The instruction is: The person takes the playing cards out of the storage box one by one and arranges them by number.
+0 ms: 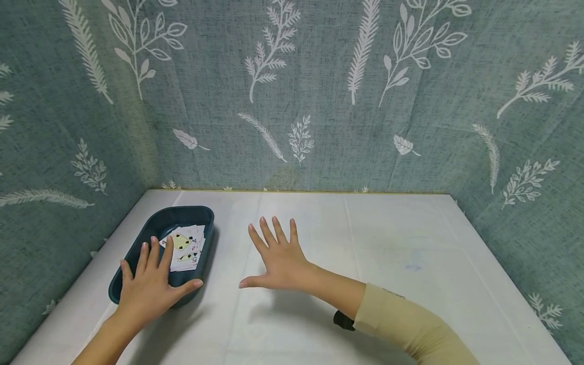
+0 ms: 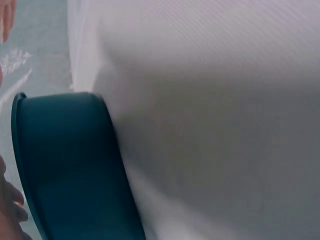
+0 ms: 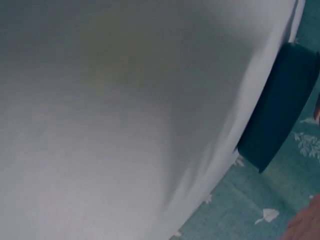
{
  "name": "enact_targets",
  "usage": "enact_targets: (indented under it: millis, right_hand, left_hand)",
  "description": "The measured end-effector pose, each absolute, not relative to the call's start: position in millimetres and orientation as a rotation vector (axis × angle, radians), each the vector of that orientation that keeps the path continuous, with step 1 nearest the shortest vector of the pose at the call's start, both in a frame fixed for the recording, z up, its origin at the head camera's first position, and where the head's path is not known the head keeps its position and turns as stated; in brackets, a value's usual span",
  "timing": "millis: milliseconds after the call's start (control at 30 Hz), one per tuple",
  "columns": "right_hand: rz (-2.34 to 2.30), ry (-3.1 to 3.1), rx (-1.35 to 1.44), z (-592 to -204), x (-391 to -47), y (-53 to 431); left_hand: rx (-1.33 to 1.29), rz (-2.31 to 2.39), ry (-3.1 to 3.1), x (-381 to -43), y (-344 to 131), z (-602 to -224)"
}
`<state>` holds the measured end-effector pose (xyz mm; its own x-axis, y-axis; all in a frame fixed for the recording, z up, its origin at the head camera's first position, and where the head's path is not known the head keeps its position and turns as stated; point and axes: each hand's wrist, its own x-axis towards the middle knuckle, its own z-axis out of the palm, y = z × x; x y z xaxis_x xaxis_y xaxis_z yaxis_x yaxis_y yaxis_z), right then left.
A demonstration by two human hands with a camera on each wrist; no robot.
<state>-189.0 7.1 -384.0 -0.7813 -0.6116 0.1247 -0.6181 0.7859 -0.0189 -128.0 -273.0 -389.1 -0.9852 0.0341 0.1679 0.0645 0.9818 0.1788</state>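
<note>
A dark teal plastic tub stands at the left of the table, with a loose pile of playing cards inside it. My left hand is spread over the near part of the tub, fingers straight and nothing held; whether it touches the rim I cannot tell. To the right of the tub, my right hand hovers above the white cloth with its fingers fanned out and holds nothing. In the left wrist view the side of the tub shows close by. The right wrist view catches the tub at its right edge.
A white cloth covers the table. Green leaf-patterned fabric rises along the back and both sides. Under the right sleeve a small black object shows at the wrist.
</note>
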Motion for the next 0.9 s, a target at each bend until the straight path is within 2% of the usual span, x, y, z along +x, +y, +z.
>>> enact_targets:
  millis: [900]
  right_hand:
    - [0.380,-2.957,0.940,-399.8,-169.4,-44.2]
  left_hand:
    - [0.078,-0.370,-3.006,-117.1,-344.0,-397.0]
